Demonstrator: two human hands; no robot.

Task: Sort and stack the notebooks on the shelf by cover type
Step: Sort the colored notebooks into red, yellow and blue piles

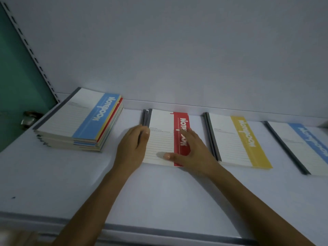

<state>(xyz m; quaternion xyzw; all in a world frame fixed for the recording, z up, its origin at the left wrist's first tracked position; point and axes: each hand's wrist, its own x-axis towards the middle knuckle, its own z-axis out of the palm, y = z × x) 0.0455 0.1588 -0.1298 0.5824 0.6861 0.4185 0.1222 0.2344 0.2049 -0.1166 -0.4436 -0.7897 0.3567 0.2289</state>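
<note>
Four groups of notebooks lie on the white shelf [159, 189]. At the left stands a tall mixed stack [78, 121] topped by a blue-striped cover. In the middle is a small red-striped pile [163, 132]. My left hand [133, 148] presses against its grey spine side, thumb on the cover. My right hand [191, 150] lies flat over the red stripe, thumb on the white part. Further right sits a yellow-striped pile [237, 139], and at the far right edge a blue-striped notebook [305, 146], partly cut off.
The shelf's white back panel [168, 50] rises just behind the notebooks. A slotted upright [32, 52] and a green wall [16, 71] bound the left side. The shelf's front edge [159, 231] runs along the bottom of the view.
</note>
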